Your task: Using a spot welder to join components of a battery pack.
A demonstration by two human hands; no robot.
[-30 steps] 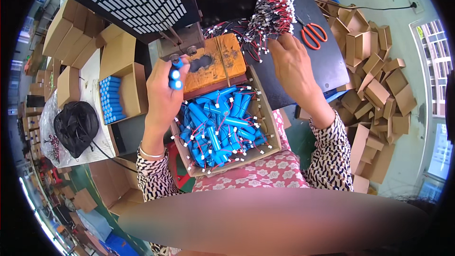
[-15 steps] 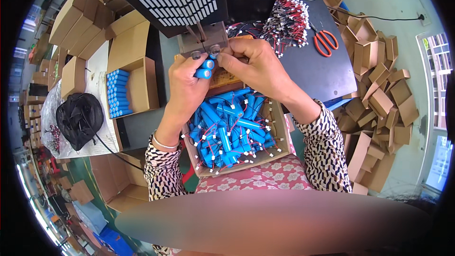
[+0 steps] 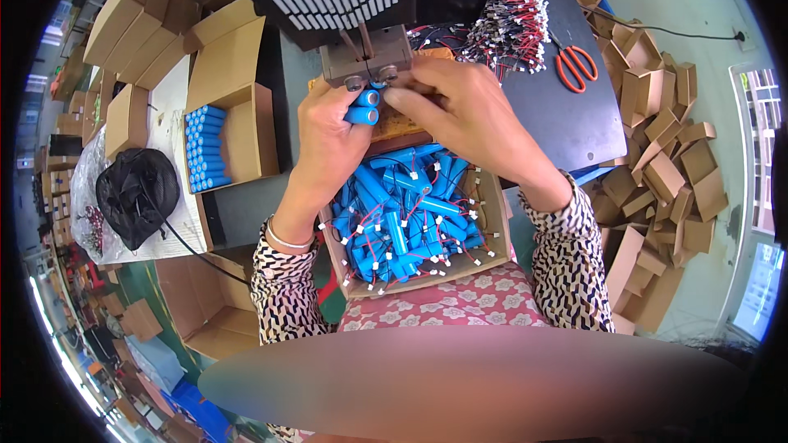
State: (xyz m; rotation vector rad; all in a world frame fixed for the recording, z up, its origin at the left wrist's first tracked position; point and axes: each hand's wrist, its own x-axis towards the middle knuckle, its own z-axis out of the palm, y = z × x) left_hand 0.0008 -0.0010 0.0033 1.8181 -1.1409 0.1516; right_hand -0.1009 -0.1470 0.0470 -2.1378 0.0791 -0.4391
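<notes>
My left hand is closed around blue cylindrical battery cells; two show their round ends beside the thumb. Another bit of blue shows just under the two round electrode tips of a black spot welder. Beside those tips, the fingers of my right hand are pinched together, and whatever they hold is hidden behind them. Right below my hands stands an open cardboard box, heaped with blue cells that have red and black leads with white connectors.
Left, an open carton holds stacked blue cells. A black mesh bag lies farther left. On the dark table at right are a bundle of connector leads and orange-handled scissors. Cardboard boxes pile up beyond.
The whole view has shifted slightly. My hands stay at the welder tips, the right one a little more over them. The two cells in my left hand have tilted slightly.
</notes>
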